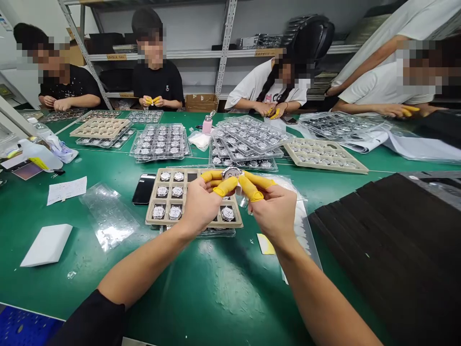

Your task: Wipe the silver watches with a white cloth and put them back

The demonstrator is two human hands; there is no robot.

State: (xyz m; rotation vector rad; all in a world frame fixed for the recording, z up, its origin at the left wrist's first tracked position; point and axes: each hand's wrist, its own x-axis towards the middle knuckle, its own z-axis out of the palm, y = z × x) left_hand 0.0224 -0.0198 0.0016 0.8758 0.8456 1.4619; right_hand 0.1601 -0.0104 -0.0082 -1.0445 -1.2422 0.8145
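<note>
A round silver watch head [232, 172] is held up between my two hands over a beige tray [194, 224]. My left hand [202, 198], in yellow finger cots, is closed on its left side, thumb in front. From the right side, my right hand [272, 204], also in yellow finger cots, pinches it with thumb and fingers. A small white scrap [238, 190] shows below the right fingertips; whether it is cloth or paper I cannot tell. Watch heads [175, 212] lie in the tray's compartments, some hidden by my left hand.
A black phone [144, 189] lies left of the tray. Clear plastic trays [160, 142] of watch heads stand behind, near a pink bottle [207, 125]. Black sheets [392, 240] cover the right side. A white foam block [47, 245] lies left. Several co-workers sit across the table.
</note>
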